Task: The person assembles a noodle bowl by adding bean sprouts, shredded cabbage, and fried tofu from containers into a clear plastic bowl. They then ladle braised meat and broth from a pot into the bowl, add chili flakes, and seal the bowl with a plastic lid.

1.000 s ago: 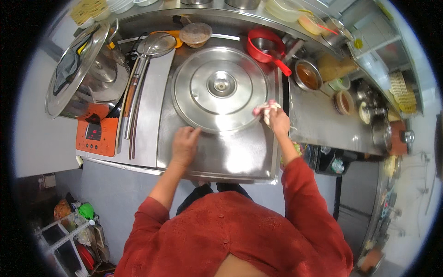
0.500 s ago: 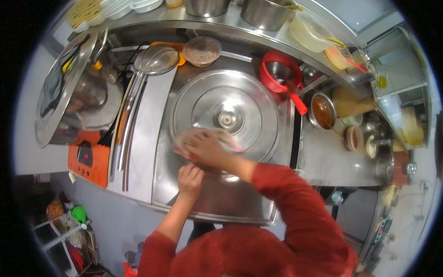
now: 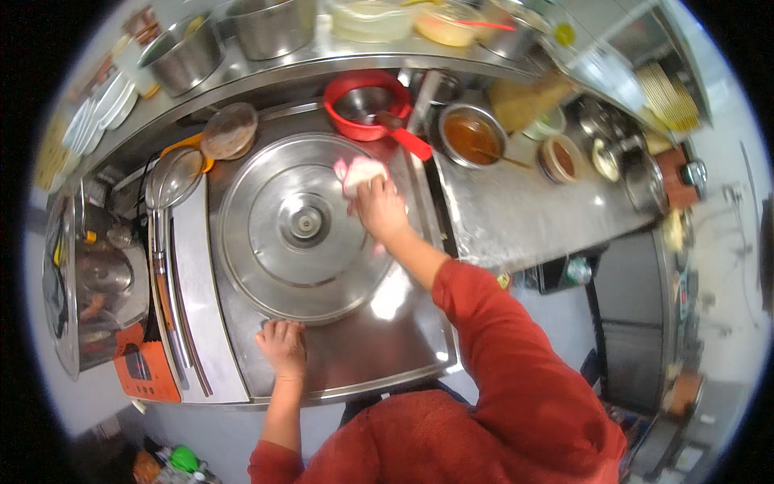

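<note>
A large round steel lid (image 3: 258,242) with a central knob lies on the steel worktop (image 3: 363,347). My right hand (image 3: 380,208) is closed on a pink and white cloth (image 3: 363,173), pressed to the lid's far right rim. By the near left edge of this lid rests my left hand (image 3: 282,347), its fingers curled at the rim; what they hold, if anything, is hidden.
Beyond the lid stands a red plastic pan (image 3: 343,101) with a steel bowl inside. At right is a bowl of brown sauce (image 3: 472,135). Left are a strainer (image 3: 177,176), long rods and an orange scale (image 3: 149,373). Steel pots (image 3: 270,32) line the shelf.
My right hand has wiped the cloth from the lid's near left side to its far right rim. My left hand has moved apart from it, toward the near left. The view has shifted right.
</note>
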`<state>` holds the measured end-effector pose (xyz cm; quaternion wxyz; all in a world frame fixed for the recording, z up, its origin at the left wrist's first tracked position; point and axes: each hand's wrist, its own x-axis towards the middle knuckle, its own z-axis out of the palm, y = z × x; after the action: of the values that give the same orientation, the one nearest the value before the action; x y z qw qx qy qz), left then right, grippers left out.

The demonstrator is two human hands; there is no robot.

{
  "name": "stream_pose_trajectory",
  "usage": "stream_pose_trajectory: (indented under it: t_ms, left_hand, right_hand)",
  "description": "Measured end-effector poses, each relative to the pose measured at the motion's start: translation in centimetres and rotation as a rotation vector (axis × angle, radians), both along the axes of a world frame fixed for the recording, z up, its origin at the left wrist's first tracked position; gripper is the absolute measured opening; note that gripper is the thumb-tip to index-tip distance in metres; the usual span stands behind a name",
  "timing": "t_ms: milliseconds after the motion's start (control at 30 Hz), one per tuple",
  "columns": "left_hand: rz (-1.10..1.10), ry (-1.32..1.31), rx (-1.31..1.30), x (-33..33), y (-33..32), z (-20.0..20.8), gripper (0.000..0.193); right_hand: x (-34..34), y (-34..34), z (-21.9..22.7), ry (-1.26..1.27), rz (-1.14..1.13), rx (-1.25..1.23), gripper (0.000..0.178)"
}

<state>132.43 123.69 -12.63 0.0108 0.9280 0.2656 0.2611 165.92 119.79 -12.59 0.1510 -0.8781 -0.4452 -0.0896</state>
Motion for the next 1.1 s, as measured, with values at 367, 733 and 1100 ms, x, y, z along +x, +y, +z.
stream_pose_trajectory:
  t_ms: [367, 733, 1100]
  left_hand:
    - [-0.037, 0.022, -0.029, 0.1, 0.3, 0.7, 0.014]
    - [-0.134, -0.195, -0.400, 9.9, -7.3, 5.9, 0.008]
    - [0.013, -0.701, -1.768, 39.9, -10.5, 5.4, 0.054]
  right_hand:
    - [-13.0, -20.0, 4.4, 0.277, 0.092, -0.214, 0.056]
    - [2.6, -24.4, 3.8, 0.049, -0.032, -0.209, 0.056]
    - [20.8, -37.4, 2.8, 0.008, -0.159, -0.100, 0.056]
